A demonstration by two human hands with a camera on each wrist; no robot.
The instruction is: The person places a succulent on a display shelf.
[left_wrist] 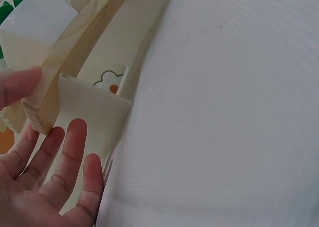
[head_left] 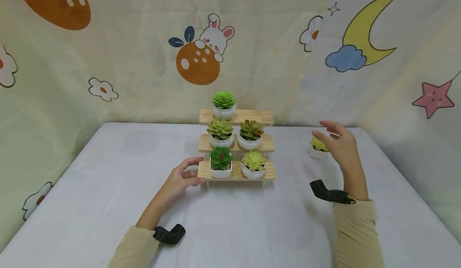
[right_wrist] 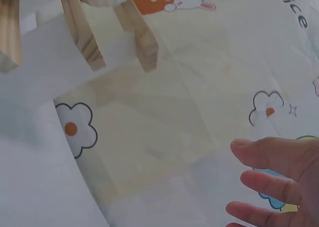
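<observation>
A three-tier wooden plant stand holds several potted succulents. My left hand is at the left end of its lowest board, thumb at the front edge and fingers behind. In the left wrist view, the thumb rests against the board's end, with fingertips close to its other side. Further right, my right hand hovers with fingers parted around a small yellow-green succulent in a white pot, partly covering it. The right wrist view shows nothing between the parted fingers.
On the top board is a green succulent; the middle board carries a pale green one and a reddish-green one. A dark green succulent and a yellow-green one stand below. A printed cloth hangs behind the white table.
</observation>
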